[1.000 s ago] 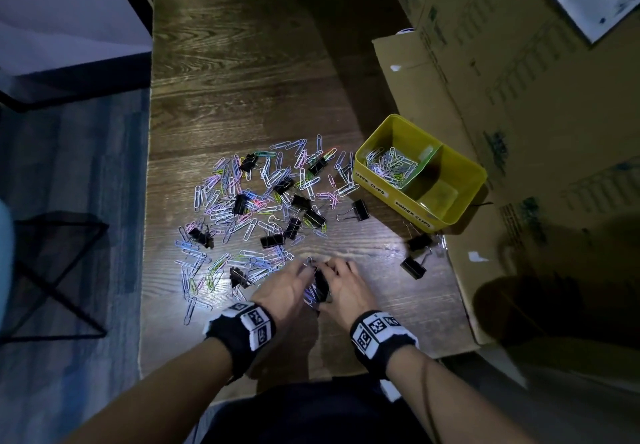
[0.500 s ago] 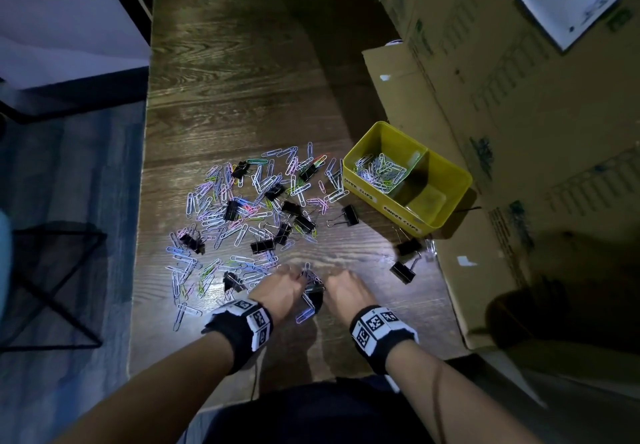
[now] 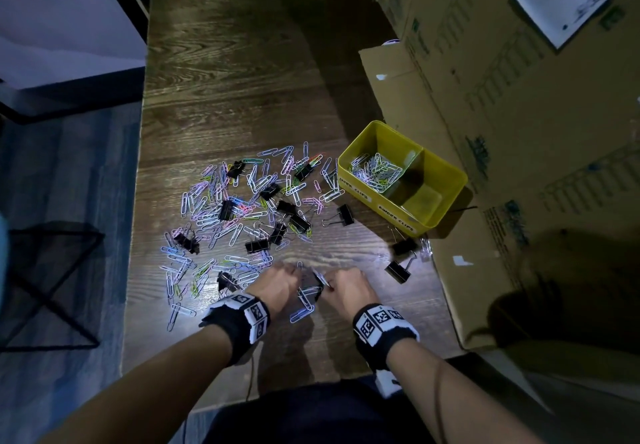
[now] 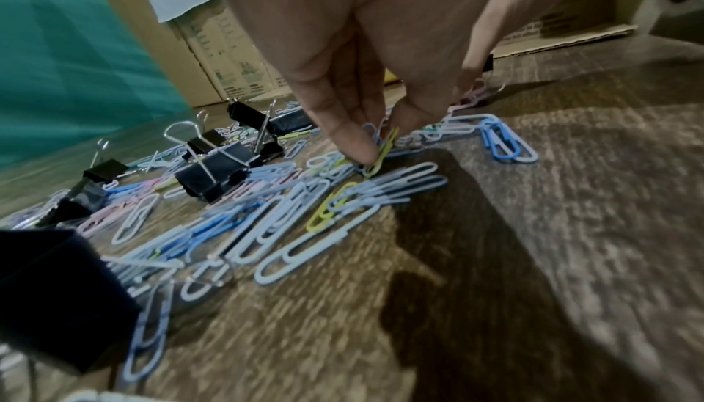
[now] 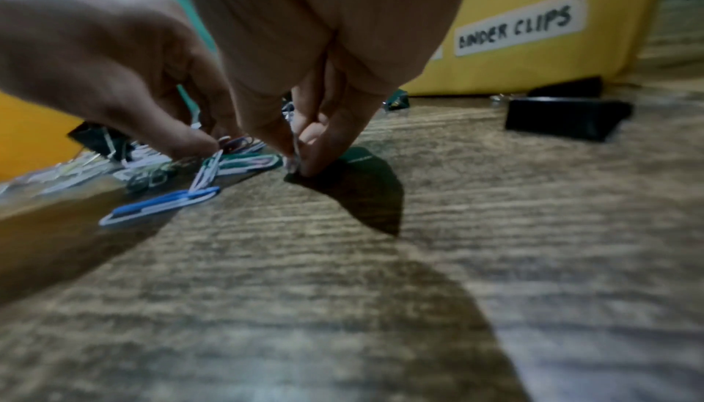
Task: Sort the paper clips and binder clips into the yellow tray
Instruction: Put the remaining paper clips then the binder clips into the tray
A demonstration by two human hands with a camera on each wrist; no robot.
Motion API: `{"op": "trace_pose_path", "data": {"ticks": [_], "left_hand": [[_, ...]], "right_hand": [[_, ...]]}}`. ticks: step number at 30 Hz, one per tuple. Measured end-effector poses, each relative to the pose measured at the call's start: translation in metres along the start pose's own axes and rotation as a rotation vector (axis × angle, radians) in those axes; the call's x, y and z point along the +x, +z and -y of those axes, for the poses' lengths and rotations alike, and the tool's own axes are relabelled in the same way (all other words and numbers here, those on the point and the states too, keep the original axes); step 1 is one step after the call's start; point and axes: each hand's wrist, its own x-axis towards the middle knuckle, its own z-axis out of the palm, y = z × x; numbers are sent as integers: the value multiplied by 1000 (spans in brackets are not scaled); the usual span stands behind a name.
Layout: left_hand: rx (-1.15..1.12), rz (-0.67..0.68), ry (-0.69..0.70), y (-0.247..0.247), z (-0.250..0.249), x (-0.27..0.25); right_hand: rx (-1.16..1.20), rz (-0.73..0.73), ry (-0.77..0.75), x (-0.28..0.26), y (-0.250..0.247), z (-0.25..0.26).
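Both hands are shown at the near edge of the clip pile (image 3: 249, 222) on the table (image 3: 242, 62). The left hand (image 3: 277, 284) is lowered fingertips-down, with thumb and forefinger closed on a yellow-green clip (image 4: 384, 152) that lies among pale blue ones. The right hand (image 3: 346, 291) is likewise curled, and a thin clip (image 5: 295, 149) is pinched upright between its fingertips, its lower end touching the wood. Loose paper clips lie between the two hands.

The tray (image 3: 446, 170) stands at the right of the pile, against cardboard boxes (image 3: 519, 114). Its left compartment already holds paper clips (image 3: 375, 171); the right compartment, marked by the label (image 5: 518, 24) "BINDER CLIPS", appears to hold none. Black binder clips (image 3: 344, 215) are scattered through the pile, and two lie apart near the tray's front corner. Most of the sorting is judged still to be done.

Risks: because the paper clips overlap, a neighbour may be hooked and dragged up with the pinched one, then dropped short of the tray. A thin wire gripped only at the tips may slip or rotate out of the pinch. Since the compartments share a low divider, a careless release may place a clip on the wrong side. The dim, uneven lighting may hide pale clips on the wood.
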Motion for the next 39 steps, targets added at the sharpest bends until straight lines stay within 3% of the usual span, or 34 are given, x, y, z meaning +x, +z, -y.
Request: {"op": "trace_pose_path", "data": {"ticks": [4,6,13,18,22,24,27,30,32,34,36,39], "left_hand": [[-129,76,-115,-18,3,4],[-243,49,-160,-25,7,5],[-1031,-104,-318,-55,24,5],[-1307,-207,-211,-123,8,35],[-1408,-342,-59,-172,-15,81],[-1415,-400,-46,-187,-26,111],[-1312,-431,-127,-188,-38,152],[-1129,-308,-164,-177,-45,170],[-1051,-252,-175,-170,-43,172],[-1068,-325,-207,-166,-38,166],[-1176,-412,-227,-165,-33,154],[-1296,-380,-186,-159,-23,126]], "right_hand": [[263,-32,21,-2,-2,-9],[365,-67,-4,-4,-6,-12],[721,-195,-32,-3,-27,-19],[914,-370,-93,-7,-69,-12],[1042,-546,-163,-12,-113,-3],[1066,-632,-181,-8,-134,2],[1037,-747,-170,7,-163,3],[954,-793,-109,26,-185,0],[851,-751,-46,40,-194,-5],[684,-695,18,55,-197,-10],[508,-627,55,69,-198,-12],[253,-467,55,79,-195,-7]]}}
